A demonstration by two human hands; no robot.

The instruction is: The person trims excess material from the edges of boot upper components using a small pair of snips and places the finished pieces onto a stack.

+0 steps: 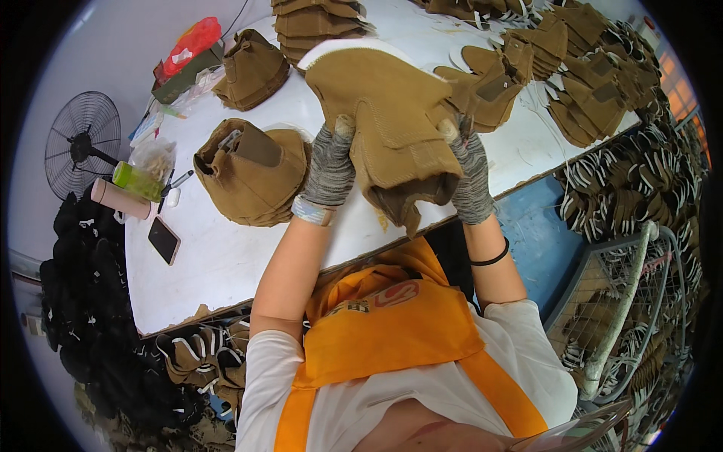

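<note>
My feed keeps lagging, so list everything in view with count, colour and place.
held boot upper: one, tan with white rim, raised over the table
table: one, white, centre
stacks of boot uppers: several, tan, across the table
phone: one, dark, table's left edge
bottle: one, green, left
tube: one, pink, left
fan: one, black, far left
wire cart: one, white, right, holding striped pieces
apron: one, orange, on the person
left hand: grey knit glove, gripping the upper
right hand: grey knit glove, gripping the upper
</note>
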